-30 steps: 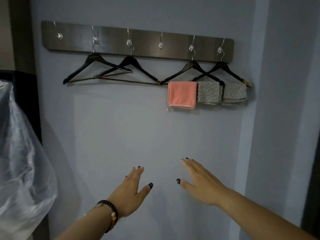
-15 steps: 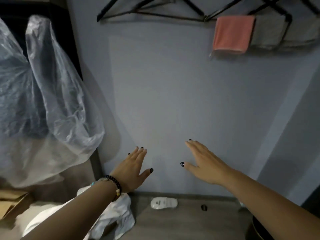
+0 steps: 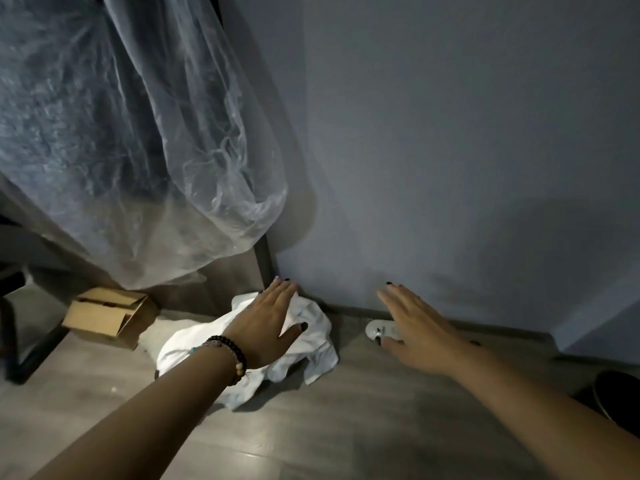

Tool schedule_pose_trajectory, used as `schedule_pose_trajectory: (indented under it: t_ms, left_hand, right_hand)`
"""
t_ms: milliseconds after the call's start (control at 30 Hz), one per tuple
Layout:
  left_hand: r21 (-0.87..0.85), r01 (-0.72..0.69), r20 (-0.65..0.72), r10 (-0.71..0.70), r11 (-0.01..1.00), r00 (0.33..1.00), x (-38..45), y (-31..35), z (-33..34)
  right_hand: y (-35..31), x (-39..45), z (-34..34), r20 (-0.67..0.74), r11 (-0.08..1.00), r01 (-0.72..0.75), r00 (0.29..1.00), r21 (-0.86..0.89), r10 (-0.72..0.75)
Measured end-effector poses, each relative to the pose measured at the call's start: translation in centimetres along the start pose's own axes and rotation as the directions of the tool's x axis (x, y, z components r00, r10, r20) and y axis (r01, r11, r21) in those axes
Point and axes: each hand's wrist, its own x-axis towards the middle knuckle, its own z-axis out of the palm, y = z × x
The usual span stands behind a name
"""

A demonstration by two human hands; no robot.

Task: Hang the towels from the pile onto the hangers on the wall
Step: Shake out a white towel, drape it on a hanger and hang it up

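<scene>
A crumpled white pile of towels (image 3: 313,336) lies on the wooden floor against the base of the grey wall. My left hand (image 3: 268,323), with a beaded bracelet at the wrist, hovers over the pile with fingers straight, holding nothing. My right hand (image 3: 415,329) is stretched out flat to the right of the pile, above a small white object, also holding nothing. The hangers and the rack are out of view above.
A big clear plastic cover (image 3: 138,133) hangs at the left over dark clothing. A cardboard box (image 3: 107,315) sits on the floor (image 3: 346,427) left of the pile. A small white object (image 3: 375,329) lies by the skirting. A dark round thing (image 3: 620,393) is at the right edge.
The view has tipped down from the hanger rack to the floor. Both hands have dropped low, the left one now over the white pile.
</scene>
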Motion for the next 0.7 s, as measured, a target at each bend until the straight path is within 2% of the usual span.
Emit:
schedule_pose_trajectory:
  t_ms: [200, 333, 500, 700]
  left_hand:
    - [-0.107, 0.13, 0.046, -0.126, 0.986, 0.991, 1.6, -5.5, 4.0]
    - [-0.204, 0.269, 0.07, -0.26, 0.941, 0.963, 3.3, -8.6, 7.5]
    - [-0.28, 0.468, 0.131, -0.45, 0.838, 0.883, 5.7, -11.3, 11.6]
    - [-0.373, 0.585, 0.176, -0.564, 0.72, 0.807, 8.2, -14.2, 16.0]
  right_hand:
    - [-0.6, 7.5, 4.1, 0.017, 0.988, 0.007, 1.0, 0.153, -0.01]
    - [-0.5, 12.4, 6.5, 0.057, 0.945, -0.078, 0.996, 0.319, 0.063]
    - [-0.8, 19.0, 9.7, 0.216, 0.93, -0.086, 0.976, 0.356, 0.007]
    - [-2.0, 26.2, 13.6, 0.348, 0.932, -0.055, 0.934, 0.359, -0.078]
